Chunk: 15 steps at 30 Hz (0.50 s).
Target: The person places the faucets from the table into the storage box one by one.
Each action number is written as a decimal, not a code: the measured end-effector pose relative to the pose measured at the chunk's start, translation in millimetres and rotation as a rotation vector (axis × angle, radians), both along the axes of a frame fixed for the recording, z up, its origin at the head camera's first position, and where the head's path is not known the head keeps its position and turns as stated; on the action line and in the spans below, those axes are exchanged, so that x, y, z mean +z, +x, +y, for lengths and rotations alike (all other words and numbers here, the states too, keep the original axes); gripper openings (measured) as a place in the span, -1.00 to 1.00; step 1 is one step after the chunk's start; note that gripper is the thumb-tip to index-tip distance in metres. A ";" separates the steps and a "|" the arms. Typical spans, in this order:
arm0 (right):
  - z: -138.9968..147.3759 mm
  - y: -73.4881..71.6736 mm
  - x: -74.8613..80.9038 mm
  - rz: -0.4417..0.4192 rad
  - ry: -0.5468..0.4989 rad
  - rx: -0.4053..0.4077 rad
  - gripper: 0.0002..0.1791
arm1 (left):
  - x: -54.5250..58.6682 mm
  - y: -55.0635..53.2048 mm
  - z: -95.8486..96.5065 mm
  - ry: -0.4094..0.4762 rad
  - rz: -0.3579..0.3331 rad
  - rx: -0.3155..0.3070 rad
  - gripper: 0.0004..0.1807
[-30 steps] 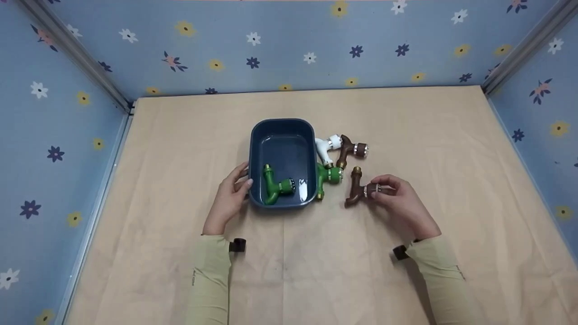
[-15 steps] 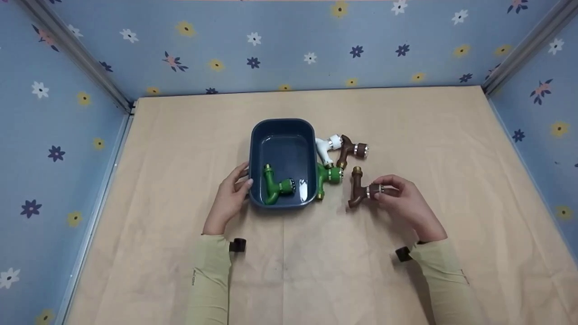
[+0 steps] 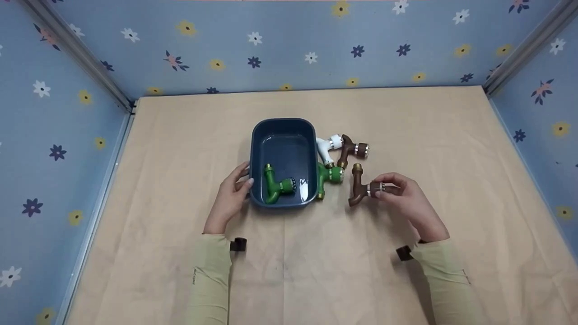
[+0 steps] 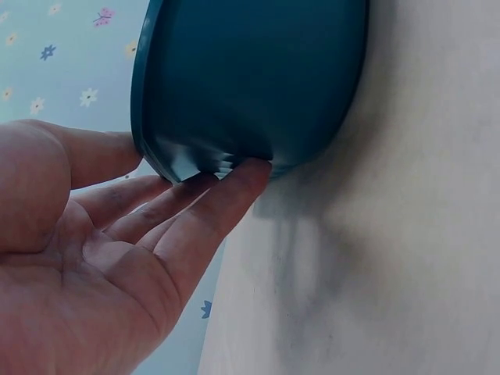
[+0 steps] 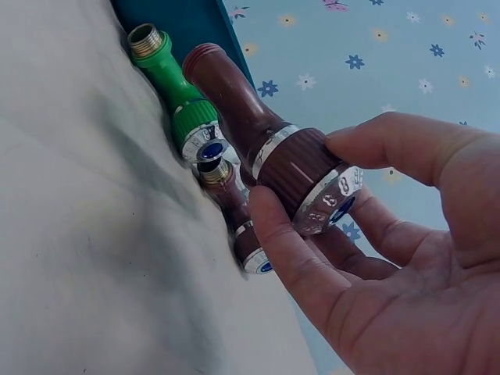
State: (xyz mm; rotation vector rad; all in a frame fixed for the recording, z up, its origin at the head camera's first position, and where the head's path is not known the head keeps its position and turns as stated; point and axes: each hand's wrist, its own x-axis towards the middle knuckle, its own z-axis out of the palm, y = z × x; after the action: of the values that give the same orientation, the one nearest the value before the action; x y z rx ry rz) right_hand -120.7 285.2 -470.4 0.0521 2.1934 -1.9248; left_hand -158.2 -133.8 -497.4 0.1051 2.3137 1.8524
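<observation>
My right hand [image 3: 408,203] pinches the round brown handle of a brown faucet [image 3: 357,187], fingers and thumb around its ribbed knob. In the right wrist view this faucet [image 5: 242,109] hangs above the cloth, its spout end up. The left hand [image 3: 229,198] holds the near left side of a dark blue plastic bin [image 3: 284,206], thumb at the rim and fingers against the outer wall [image 4: 258,78]. Inside the bin lies a green faucet [image 3: 272,186] with a brass threaded end. Another green faucet [image 3: 321,178] lies against the bin's right side.
Behind that green faucet, a white faucet [image 3: 326,148] and a second brown faucet [image 3: 347,150] lie close together beside the bin. A beige cloth [image 3: 289,280] covers the table. Blue flowered panels [image 3: 289,45] stand at the back and both sides.
The right hand has shifted slightly rightward with the brown faucet, whose brass end has then edged away from me. The left hand and the bin stay in place.
</observation>
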 end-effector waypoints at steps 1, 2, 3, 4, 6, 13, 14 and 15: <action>-0.1 -0.2 0.4 0.000 0.001 0.000 -0.60 | 4.6 1.3 0.8 0.002 -0.005 -0.003 -0.44; -0.4 -0.3 1.0 0.001 0.000 -0.002 -0.60 | 4.3 1.1 0.8 0.003 -0.003 -0.003 -0.44; -0.7 -0.5 1.3 0.003 0.000 -0.001 -0.60 | 4.2 1.1 0.9 0.006 -0.002 -0.003 -0.44; -1.1 -0.7 1.7 0.004 -0.003 -0.002 -0.60 | 3.9 1.0 0.9 0.008 0.000 -0.004 -0.43; -1.5 -1.0 2.3 0.006 -0.004 -0.003 -0.60 | 3.7 1.0 0.9 0.007 0.000 -0.004 -0.43; -2.1 -2.3 3.1 0.017 -0.026 -0.011 -0.61 | -0.7 -0.8 0.0 0.005 -0.004 0.001 -0.43; -2.2 -2.4 3.4 0.019 -0.031 -0.009 -0.61 | -0.5 -0.8 0.1 0.005 -0.010 0.003 -0.43; -2.4 -2.5 3.8 0.022 -0.034 -0.011 -0.61 | -0.5 -0.8 0.1 0.004 -0.013 0.002 -0.43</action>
State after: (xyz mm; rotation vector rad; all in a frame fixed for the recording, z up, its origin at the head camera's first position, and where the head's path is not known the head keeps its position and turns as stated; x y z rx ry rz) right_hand -123.2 282.8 -466.7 0.0376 2.1777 -1.9770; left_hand -158.9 -133.7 -497.9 0.0908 2.3021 1.8533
